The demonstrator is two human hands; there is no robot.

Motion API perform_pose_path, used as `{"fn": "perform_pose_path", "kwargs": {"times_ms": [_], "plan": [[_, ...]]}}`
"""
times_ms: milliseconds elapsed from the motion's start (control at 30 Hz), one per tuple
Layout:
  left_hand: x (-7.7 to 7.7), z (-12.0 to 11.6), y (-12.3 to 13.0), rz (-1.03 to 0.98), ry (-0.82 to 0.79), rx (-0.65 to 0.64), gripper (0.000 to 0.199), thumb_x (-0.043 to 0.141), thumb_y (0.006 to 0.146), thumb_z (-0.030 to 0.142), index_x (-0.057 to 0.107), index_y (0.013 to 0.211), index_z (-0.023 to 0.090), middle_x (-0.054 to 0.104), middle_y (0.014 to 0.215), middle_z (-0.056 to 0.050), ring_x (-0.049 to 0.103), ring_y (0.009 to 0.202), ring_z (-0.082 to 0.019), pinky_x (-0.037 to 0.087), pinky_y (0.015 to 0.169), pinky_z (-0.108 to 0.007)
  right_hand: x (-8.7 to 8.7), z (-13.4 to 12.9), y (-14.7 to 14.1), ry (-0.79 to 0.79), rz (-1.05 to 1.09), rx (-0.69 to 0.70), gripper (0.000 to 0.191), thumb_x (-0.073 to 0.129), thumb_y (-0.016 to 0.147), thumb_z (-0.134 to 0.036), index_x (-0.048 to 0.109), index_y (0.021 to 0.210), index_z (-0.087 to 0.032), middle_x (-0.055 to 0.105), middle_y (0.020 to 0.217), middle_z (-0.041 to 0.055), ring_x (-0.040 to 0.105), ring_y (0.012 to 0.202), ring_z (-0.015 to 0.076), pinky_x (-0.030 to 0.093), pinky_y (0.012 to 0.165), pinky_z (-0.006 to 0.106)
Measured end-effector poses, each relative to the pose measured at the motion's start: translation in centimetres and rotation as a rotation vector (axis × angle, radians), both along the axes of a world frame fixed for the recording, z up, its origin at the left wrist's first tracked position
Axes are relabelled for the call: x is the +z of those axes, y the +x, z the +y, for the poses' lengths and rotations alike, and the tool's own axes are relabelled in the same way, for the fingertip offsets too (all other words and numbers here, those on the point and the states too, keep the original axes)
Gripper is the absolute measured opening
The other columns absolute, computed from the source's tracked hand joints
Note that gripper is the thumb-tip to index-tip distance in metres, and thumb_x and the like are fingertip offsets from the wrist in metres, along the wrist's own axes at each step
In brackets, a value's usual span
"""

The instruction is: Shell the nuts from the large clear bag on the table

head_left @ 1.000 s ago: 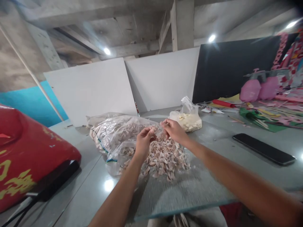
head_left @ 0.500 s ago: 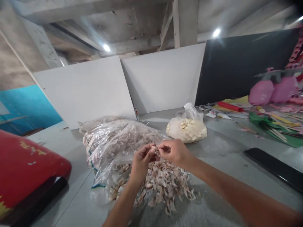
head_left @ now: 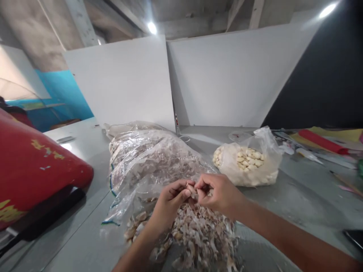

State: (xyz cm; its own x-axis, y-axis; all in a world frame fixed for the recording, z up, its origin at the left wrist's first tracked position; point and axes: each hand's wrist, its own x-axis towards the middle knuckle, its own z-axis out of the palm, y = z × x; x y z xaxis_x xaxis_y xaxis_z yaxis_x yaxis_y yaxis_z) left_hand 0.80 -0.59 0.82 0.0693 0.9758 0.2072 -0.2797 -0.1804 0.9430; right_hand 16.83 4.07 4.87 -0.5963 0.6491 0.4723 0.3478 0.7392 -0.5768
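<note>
Both of my hands meet above a heap of papery, pinkish-brown skins. With its fingertips closed, my left hand grips a small pale garlic clove that still has skin on it. My right hand pinches at the clove's near side, its thumb and forefinger pressed together; a pale bit shows among its fingers. Behind my hands lies a large clear plastic bag full of skin-covered pieces, its mouth toward me. Some unpeeled cloves rest at that mouth, partly behind my left forearm.
A clear bag of cream-coloured peeled cloves stands behind my right hand. A red object with yellow marks fills the left side. White boards lean along the back. Paper and a red roll lie at right, with a dark phone-like slab nearer.
The view has tilted down and turned left, so the bags appear larger and closer. My hands stay together at the clove, with the right fingers shifted slightly around it.
</note>
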Motion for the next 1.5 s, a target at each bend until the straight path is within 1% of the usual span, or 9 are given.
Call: {"fn": "perform_pose_path", "kwargs": {"times_ms": [133,233,533,733,867,967,1033,1200,1500], "plan": [[0.0,-0.3,-0.3,-0.066,0.024,-0.094,0.024,0.061,0.079,0.027,0.053,0.099,0.017,0.059,0.067,0.001,0.057,0.054,-0.010,0.045,0.052,-0.021,1.0,0.2,0.3,-0.097,-0.034,0.078,0.009,0.049,0.072,-0.016,0.057,0.071,-0.018,0.059,0.063,-0.0015,0.051,0.056,0.0081,0.037,0.052,0.019],[0.3,-0.6,-0.2,-0.084,0.004,-0.121,0.023,0.063,0.077,0.027,0.049,0.093,0.018,0.060,0.066,0.001,0.056,0.052,-0.009,0.046,0.053,-0.022,1.4,0.2,0.4,-0.057,-0.015,0.068,0.008,0.050,0.072,-0.017,0.057,0.072,-0.019,0.060,0.064,-0.0015,0.051,0.057,0.0089,0.038,0.054,0.020],[1.3,-2.1,0.2,-0.067,0.044,-0.178,0.023,0.065,0.074,0.030,0.048,0.085,0.019,0.060,0.059,0.002,0.058,0.050,-0.013,0.048,0.053,-0.027,2.1,-3.8,-0.3,-0.208,0.222,-0.182,0.007,0.048,0.074,-0.020,0.054,0.073,-0.020,0.053,0.056,-0.0024,0.046,0.046,0.0079,0.035,0.043,0.020],[1.4,-2.5,0.0,-0.093,0.104,-0.151,0.024,0.067,0.071,0.028,0.055,0.090,0.020,0.066,0.078,-0.002,0.061,0.056,-0.014,0.051,0.057,-0.029,3.3,-4.5,-0.4,-0.268,0.324,-0.281,0.017,0.039,0.083,-0.025,0.053,0.076,-0.018,0.054,0.054,-0.0017,0.050,0.048,0.0092,0.035,0.046,0.021],[1.6,-2.3,0.3,-0.014,0.133,-0.020,0.021,0.071,0.067,0.027,0.061,0.082,0.016,0.067,0.081,-0.005,0.062,0.061,-0.015,0.052,0.059,-0.030,2.3,-4.6,0.6,-0.157,0.118,-0.336,0.037,0.034,0.088,-0.034,0.047,0.059,-0.017,0.048,0.048,-0.0009,0.044,0.045,0.0085,0.030,0.046,0.022],[1.8,-2.1,0.6,0.027,0.116,0.045,0.022,0.070,0.067,0.029,0.061,0.081,0.015,0.067,0.074,-0.004,0.060,0.054,-0.014,0.052,0.055,-0.030,1.0,-4.5,1.7,-0.099,0.064,-0.395,0.036,0.047,0.083,-0.041,0.045,0.056,-0.017,0.044,0.045,-0.0027,0.038,0.042,0.0074,0.025,0.043,0.022],[1.8,-1.9,0.8,0.055,0.115,0.040,0.024,0.069,0.067,0.031,0.060,0.083,0.014,0.066,0.071,-0.004,0.059,0.051,-0.014,0.052,0.052,-0.031,0.4,-4.3,2.3,-0.140,0.146,-0.370,0.030,0.053,0.079,-0.042,0.050,0.063,-0.017,0.048,0.049,-0.0028,0.041,0.044,0.0073,0.028,0.042,0.020],[1.5,-1.0,1.3,0.154,0.123,-0.002,0.023,0.067,0.071,0.032,0.061,0.086,0.015,0.061,0.065,-0.001,0.059,0.051,-0.013,0.052,0.050,-0.028,0.0,-3.9,2.6,-0.455,0.349,-0.054,0.035,0.054,0.079,-0.043,0.061,0.099,-0.017,0.063,0.074,0.0039,0.057,0.055,0.0108,0.044,0.049,0.022],[1.7,0.0,2.8,0.210,0.022,-0.046,0.049,0.067,0.069,0.038,0.060,0.111,0.013,0.064,0.068,-0.003,0.061,0.057,-0.014,0.053,0.052,-0.027,-2.2,-3.9,1.8,-0.503,0.614,-0.148,0.026,0.061,0.073,-0.041,0.061,0.075,-0.014,0.059,0.060,0.0004,0.057,0.053,0.0119,0.048,0.050,0.023]]}}
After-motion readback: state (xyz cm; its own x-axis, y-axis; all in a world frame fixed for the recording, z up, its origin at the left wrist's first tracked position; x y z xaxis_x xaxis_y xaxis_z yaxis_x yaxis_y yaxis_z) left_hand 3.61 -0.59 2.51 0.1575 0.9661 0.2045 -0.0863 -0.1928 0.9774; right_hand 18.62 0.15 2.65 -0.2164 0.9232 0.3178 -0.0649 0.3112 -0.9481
